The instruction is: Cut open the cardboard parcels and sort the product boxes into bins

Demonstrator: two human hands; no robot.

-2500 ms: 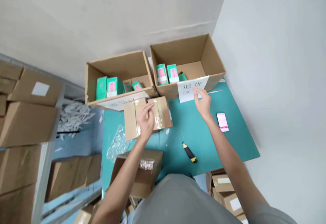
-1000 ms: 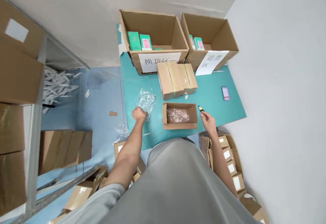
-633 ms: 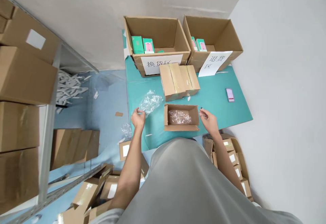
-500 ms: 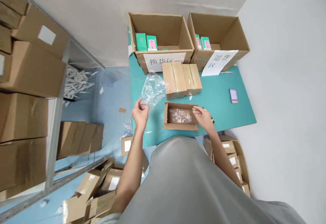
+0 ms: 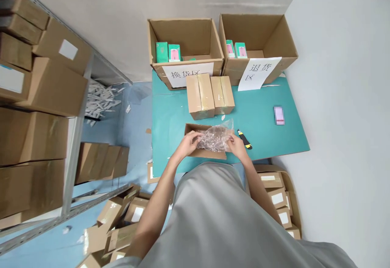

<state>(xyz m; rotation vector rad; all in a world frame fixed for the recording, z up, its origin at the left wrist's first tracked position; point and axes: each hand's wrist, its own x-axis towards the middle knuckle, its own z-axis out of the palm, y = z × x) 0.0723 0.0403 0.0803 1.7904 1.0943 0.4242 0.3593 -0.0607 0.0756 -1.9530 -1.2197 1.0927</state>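
A small open cardboard box stands near the table's front edge. Crumpled clear bubble wrap lies in its opening, bulging above the rim and past its right end. At the left end of the box, my left hand is closed, fingertips pinching the wrap's edge. My right hand is closed on the wrap's right end. Whatever lies beneath the wrap is hidden. A black and yellow utility knife rests on the table just right of my right hand.
Two taped cartons stand behind the box. Farther back are two large open boxes with paper signs and green packets inside. A phone-like item lies on the teal table. Shelves of cartons rise at left; more boxes fill the floor.
My left hand has moved right, and the clear plastic has gone from the table's left side to over the box. My right hand now grips the plastic. The knife is more fully visible.
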